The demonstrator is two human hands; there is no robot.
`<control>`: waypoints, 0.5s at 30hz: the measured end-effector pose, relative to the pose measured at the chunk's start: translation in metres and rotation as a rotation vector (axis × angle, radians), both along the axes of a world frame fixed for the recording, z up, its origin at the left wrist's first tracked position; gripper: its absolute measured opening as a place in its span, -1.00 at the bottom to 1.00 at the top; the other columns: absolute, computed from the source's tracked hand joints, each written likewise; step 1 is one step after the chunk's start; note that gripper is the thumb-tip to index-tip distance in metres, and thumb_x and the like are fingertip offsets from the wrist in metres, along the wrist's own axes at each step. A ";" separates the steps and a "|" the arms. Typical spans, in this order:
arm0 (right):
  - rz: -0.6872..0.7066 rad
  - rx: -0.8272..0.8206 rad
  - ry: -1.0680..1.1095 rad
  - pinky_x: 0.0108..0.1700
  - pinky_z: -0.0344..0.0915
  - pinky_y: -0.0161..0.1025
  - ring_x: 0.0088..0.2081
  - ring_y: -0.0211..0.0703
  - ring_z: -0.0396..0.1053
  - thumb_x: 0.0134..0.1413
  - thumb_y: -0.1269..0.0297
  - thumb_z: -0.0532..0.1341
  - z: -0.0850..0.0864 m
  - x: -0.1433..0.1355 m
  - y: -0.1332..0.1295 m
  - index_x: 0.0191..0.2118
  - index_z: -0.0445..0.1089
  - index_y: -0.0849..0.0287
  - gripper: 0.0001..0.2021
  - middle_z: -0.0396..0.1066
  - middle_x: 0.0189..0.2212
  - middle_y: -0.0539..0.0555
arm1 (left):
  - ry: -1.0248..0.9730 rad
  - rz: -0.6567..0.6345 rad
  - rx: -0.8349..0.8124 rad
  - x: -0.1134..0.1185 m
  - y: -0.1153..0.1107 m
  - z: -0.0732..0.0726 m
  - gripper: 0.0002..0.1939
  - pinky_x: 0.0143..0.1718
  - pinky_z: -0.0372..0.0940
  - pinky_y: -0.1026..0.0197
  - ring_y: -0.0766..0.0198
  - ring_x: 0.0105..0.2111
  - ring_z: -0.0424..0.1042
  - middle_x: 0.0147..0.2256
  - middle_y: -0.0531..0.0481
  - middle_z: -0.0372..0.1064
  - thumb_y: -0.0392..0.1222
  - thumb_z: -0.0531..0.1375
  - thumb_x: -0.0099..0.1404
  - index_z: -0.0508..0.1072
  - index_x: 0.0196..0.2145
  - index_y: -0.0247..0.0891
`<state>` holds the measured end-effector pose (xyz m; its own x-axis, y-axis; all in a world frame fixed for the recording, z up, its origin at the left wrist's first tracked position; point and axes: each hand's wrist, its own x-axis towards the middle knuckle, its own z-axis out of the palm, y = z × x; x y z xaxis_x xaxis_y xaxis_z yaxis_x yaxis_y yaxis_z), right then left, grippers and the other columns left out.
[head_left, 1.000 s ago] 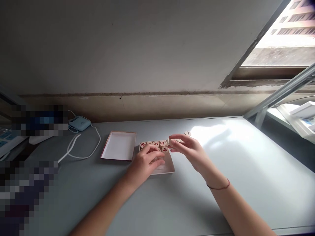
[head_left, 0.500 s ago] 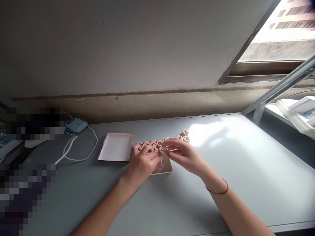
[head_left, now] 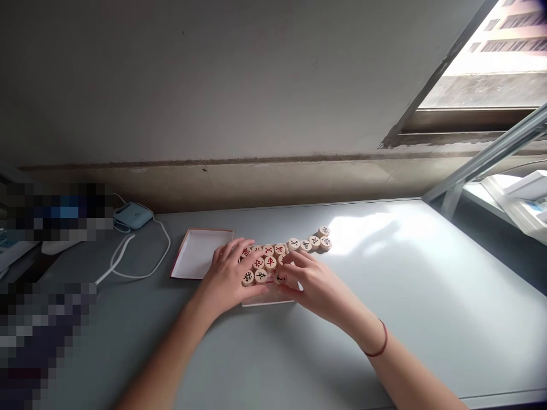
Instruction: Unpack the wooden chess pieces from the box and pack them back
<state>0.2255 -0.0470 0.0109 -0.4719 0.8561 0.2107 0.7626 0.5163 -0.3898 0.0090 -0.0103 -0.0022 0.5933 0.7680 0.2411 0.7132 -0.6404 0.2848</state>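
Several round wooden Chinese chess pieces point(head_left: 270, 262) with red or black characters fill rows in a shallow box point(head_left: 267, 297) on the table. My left hand point(head_left: 224, 273) lies open over the box's left side, fingers spread across the pieces and thumb along the front row. At the front row's right end, my right hand point(head_left: 316, 283) pinches a black-marked chess piece point(head_left: 278, 278) between thumb and fingers. Its fingers hide part of the box's right side. More loose chess pieces point(head_left: 314, 242) stand on the table just beyond the box's right corner.
A shallow lid with a white inside point(head_left: 199, 253) lies left of the box. Farther left are a light blue device point(head_left: 133, 216) and a white cable point(head_left: 164, 245). A wall point(head_left: 239, 188) runs behind the table, and a metal frame point(head_left: 491, 159) stands at right.
My left hand has shifted left and spread out, uncovering front-row pieces. My right hand has come down and nearer, to a piece in that row. Loose pieces at the back right are less covered.
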 end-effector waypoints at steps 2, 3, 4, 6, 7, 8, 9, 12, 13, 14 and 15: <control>-0.004 0.019 -0.063 -0.37 0.26 -0.23 -0.35 -0.14 0.29 0.08 0.48 0.18 0.000 0.000 0.000 -0.32 0.38 0.11 -0.89 0.40 -0.36 0.09 | 0.020 0.019 -0.013 -0.003 0.001 -0.002 -0.34 0.12 0.11 -0.15 -0.10 0.19 0.12 0.18 -0.15 0.19 0.09 0.31 0.12 0.27 0.15 -0.04; -0.005 0.010 -0.091 -0.41 0.21 -0.26 -0.40 -0.16 0.27 0.07 0.50 0.17 -0.001 0.000 0.000 -0.34 0.35 0.12 -0.88 0.38 -0.42 0.06 | 0.031 0.024 -0.024 -0.004 0.002 -0.003 -0.32 0.13 0.10 -0.16 -0.11 0.20 0.12 0.19 -0.16 0.18 0.10 0.30 0.12 0.25 0.16 -0.04; -0.004 -0.002 -0.114 -0.44 0.17 -0.28 -0.45 -0.19 0.24 0.06 0.52 0.16 -0.002 -0.001 0.000 -0.36 0.33 0.13 -0.87 0.35 -0.48 0.03 | 0.043 0.027 -0.038 -0.004 0.002 -0.004 -0.31 0.14 0.08 -0.17 -0.10 0.21 0.11 0.20 -0.17 0.17 0.11 0.30 0.13 0.23 0.17 -0.05; 0.005 -0.013 -0.142 -0.49 0.08 -0.30 -0.51 -0.22 0.19 0.08 0.54 0.12 -0.005 -0.004 0.000 -0.39 0.28 0.14 -0.86 0.30 -0.56 -0.01 | 0.065 0.029 -0.066 -0.004 0.002 -0.005 -0.30 0.16 0.04 -0.19 -0.09 0.22 0.11 0.22 -0.20 0.16 0.12 0.28 0.14 0.21 0.19 -0.09; 0.007 -0.008 -0.147 -0.49 0.05 -0.30 -0.52 -0.23 0.18 0.09 0.54 0.10 -0.007 -0.006 0.000 -0.40 0.26 0.14 -0.85 0.29 -0.57 -0.02 | 0.072 0.030 -0.076 -0.004 0.002 -0.006 -0.29 0.17 0.02 -0.19 -0.08 0.22 0.11 0.22 -0.21 0.16 0.13 0.27 0.15 0.20 0.19 -0.10; 0.007 0.000 -0.149 -0.49 0.03 -0.30 -0.52 -0.22 0.18 0.10 0.53 0.09 -0.009 -0.009 0.000 -0.39 0.25 0.14 -0.85 0.29 -0.57 -0.02 | 0.075 0.031 -0.082 -0.004 0.001 -0.007 -0.29 0.18 0.01 -0.19 -0.07 0.22 0.12 0.21 -0.21 0.17 0.15 0.26 0.16 0.20 0.20 -0.11; 0.005 0.007 -0.148 -0.49 0.02 -0.29 -0.52 -0.21 0.19 0.12 0.53 0.07 -0.010 -0.011 0.000 -0.39 0.24 0.14 -0.85 0.29 -0.57 -0.01 | 0.073 0.032 -0.084 -0.004 0.001 -0.008 -0.29 0.18 0.00 -0.19 -0.06 0.22 0.13 0.21 -0.21 0.18 0.16 0.25 0.16 0.20 0.20 -0.10; 0.004 -0.028 -0.105 -0.47 0.07 -0.28 -0.49 -0.17 0.24 0.15 0.48 0.08 -0.008 -0.010 0.001 -0.37 0.26 0.12 -0.87 0.35 -0.53 0.03 | 0.056 0.035 -0.073 -0.004 0.001 -0.009 -0.34 0.19 -0.01 -0.17 -0.03 0.20 0.17 0.18 -0.19 0.23 0.16 0.21 0.20 0.21 0.19 -0.08; 0.010 -0.078 -0.057 -0.47 0.10 -0.28 -0.49 -0.18 0.26 0.16 0.44 0.10 -0.005 -0.005 0.003 -0.35 0.28 0.11 -0.90 0.39 -0.49 0.04 | 0.048 0.038 -0.071 -0.003 0.001 -0.010 -0.35 0.19 -0.01 -0.16 -0.02 0.18 0.19 0.17 -0.18 0.23 0.16 0.20 0.21 0.21 0.19 -0.08; 0.005 -0.132 0.007 -0.47 0.14 -0.28 -0.50 -0.20 0.27 0.16 0.37 0.13 -0.001 0.001 0.006 -0.32 0.30 0.10 -0.95 0.43 -0.44 0.04 | 0.041 0.041 -0.072 -0.003 0.001 -0.010 -0.36 0.19 -0.01 -0.16 -0.02 0.17 0.21 0.17 -0.18 0.24 0.17 0.19 0.21 0.22 0.19 -0.08; -0.029 -0.175 0.074 -0.47 0.17 -0.29 -0.53 -0.23 0.26 0.16 0.31 0.14 0.004 0.010 0.010 -0.29 0.31 0.09 -0.97 0.45 -0.40 0.03 | 0.034 0.044 -0.075 -0.003 0.000 -0.010 -0.36 0.19 -0.02 -0.16 -0.01 0.15 0.23 0.17 -0.17 0.24 0.18 0.19 0.22 0.21 0.19 -0.07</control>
